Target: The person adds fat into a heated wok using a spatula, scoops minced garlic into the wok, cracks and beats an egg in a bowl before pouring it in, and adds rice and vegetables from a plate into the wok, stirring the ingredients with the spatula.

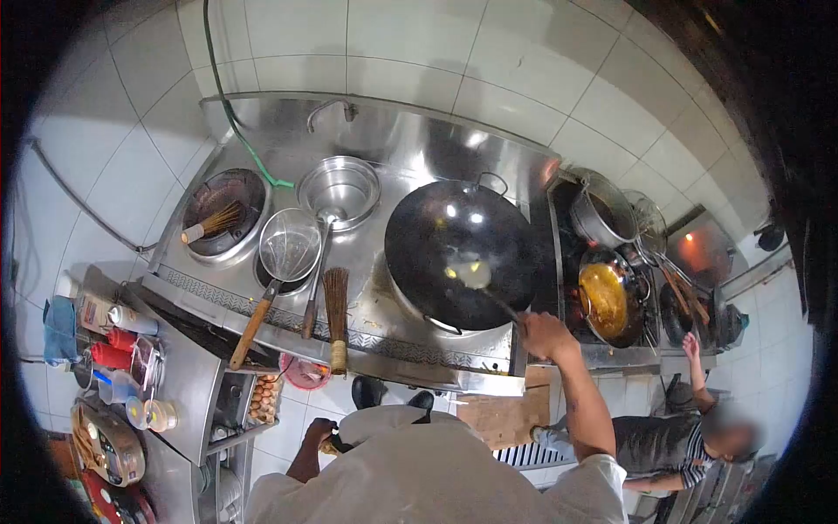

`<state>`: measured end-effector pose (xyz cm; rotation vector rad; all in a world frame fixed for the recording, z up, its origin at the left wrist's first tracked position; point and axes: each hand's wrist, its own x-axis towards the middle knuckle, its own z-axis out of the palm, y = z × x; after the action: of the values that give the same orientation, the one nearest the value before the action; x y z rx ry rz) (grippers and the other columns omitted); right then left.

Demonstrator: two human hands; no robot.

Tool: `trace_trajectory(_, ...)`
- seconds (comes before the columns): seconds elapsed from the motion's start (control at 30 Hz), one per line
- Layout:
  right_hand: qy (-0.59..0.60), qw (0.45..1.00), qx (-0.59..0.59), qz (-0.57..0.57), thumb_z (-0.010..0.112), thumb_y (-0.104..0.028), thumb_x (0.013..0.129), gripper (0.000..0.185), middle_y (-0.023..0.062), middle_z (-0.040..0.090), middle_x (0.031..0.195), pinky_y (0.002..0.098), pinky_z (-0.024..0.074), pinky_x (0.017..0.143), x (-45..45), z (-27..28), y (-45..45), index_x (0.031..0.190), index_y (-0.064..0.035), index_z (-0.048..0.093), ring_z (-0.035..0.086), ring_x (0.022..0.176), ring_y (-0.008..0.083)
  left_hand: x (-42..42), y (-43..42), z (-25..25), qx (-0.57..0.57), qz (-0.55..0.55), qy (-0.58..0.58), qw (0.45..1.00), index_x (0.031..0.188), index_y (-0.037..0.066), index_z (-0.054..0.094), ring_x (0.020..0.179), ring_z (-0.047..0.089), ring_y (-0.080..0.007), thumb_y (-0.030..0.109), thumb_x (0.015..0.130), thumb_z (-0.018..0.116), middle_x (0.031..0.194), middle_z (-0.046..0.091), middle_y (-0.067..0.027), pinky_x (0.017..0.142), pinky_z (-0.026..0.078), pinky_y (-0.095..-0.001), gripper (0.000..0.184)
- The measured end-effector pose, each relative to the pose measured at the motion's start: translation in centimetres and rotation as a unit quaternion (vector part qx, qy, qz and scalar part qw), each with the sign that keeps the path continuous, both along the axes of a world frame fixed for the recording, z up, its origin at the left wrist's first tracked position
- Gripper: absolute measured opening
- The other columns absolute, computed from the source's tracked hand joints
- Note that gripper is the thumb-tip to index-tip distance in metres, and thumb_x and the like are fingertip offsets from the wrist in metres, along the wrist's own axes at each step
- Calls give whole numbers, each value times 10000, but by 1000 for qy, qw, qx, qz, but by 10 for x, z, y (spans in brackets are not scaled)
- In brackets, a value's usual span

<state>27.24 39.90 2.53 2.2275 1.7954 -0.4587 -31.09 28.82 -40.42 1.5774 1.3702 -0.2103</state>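
My right hand (546, 339) is closed round the handle of a ladle (502, 306) that reaches into a large black wok (436, 231). The ladle's round bowl lies low in the wok, beside small yellow bits (451, 272) that I cannot identify. My left hand (320, 432) hangs low by my waist, away from the stove, with its fingers curled. What it holds, if anything, is too dark and small to make out.
Left of the wok are a wire strainer (290, 244), a bamboo brush (336, 306) and a metal bowl (339, 188). Right of it stand a pan of orange-brown liquid (604, 297) and a pot (602, 210). A co-worker (668, 441) reaches toward the far right burners.
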Motion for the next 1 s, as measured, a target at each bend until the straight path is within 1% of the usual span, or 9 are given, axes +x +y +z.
trace_trajectory(0.2, 117, 992, -35, -37, 527, -258, 945, 345, 287, 688, 1095, 513, 538, 933, -40, 29, -5, 1191, -44, 639, 661, 1084, 437, -7, 1, -8, 93, -176, 27, 980, 1006, 186, 785, 929, 710, -279, 241, 882, 643, 1004, 749, -116, 844, 572, -389, 197)
trace_trajectory(0.3, 81, 996, -27, -13, 528, -258, 950, 357, 297, 683, 1097, 528, 526, 944, -40, 17, 1, 1232, -65, 631, 661, 1082, 436, -1, 10, -1, 21, -57, 40, 997, 993, 175, 788, 930, 711, -284, 228, 869, 660, 989, 749, -125, 828, 573, -390, 186)
trace_trajectory(0.4, 104, 993, -59, 13, 523, -262, 957, 389, 318, 673, 1062, 538, 504, 963, -56, 34, -7, 1293, -87, 611, 660, 1067, 436, -4, 13, 6, -181, 254, -56, 948, 981, 164, 789, 934, 713, -273, 229, 861, 672, 1000, 746, -133, 826, 573, -391, 180)
trace_trajectory(0.5, 142, 990, 1, -27, 520, -297, 985, 402, 273, 695, 1068, 521, 519, 922, -49, 4, 5, 1313, -85, 617, 670, 1051, 422, -1, 14, 10, -122, 133, 25, 983, 975, 155, 789, 934, 711, -277, 244, 854, 683, 1022, 745, -124, 829, 572, -384, 184)
trace_trajectory(0.57, 119, 991, 53, -6, 517, -305, 991, 421, 272, 709, 978, 501, 535, 888, -44, -9, 10, 1337, -82, 607, 711, 933, 393, -8, 10, -3, 95, -178, 22, 979, 954, 145, 792, 930, 709, -291, 236, 852, 675, 1010, 748, -114, 840, 570, -381, 180)
trace_trajectory(0.67, 136, 987, 12, -81, 510, -301, 990, 441, 255, 714, 882, 495, 549, 853, -35, -5, 19, 1371, -92, 587, 724, 831, 379, -4, 4, -4, 41, -17, -33, 998, 939, 133, 788, 901, 714, -286, 229, 857, 678, 983, 745, -118, 832, 571, -382, 168)
trace_trajectory(0.77, 125, 991, -13, -49, 501, -278, 985, 404, 247, 706, 809, 488, 560, 829, -25, -1, 7, 1319, -83, 616, 723, 759, 373, -5, 3, 2, 152, -164, -35, 974, 938, 112, 783, 876, 715, -238, 233, 865, 673, 958, 742, -133, 819, 572, -374, 179)
trace_trajectory(0.8, 121, 992, 14, -42, 502, -271, 978, 373, 253, 704, 810, 491, 561, 830, -22, -1, 6, 1265, -74, 638, 724, 778, 371, 4, 0, 27, -33, 72, -90, 993, 947, 109, 783, 860, 715, -230, 243, 868, 671, 933, 739, -145, 809, 570, -367, 191)
trace_trajectory(1.0, -39, 996, -58, 48, 530, -244, 941, 310, 260, 707, 1015, 522, 540, 910, -23, 10, -16, 1167, -69, 649, 688, 1022, 404, 4, -2, -28, 149, -97, -41, 983, 943, 165, 790, 890, 712, -308, 247, 872, 655, 964, 744, -148, 806, 567, -395, 173)
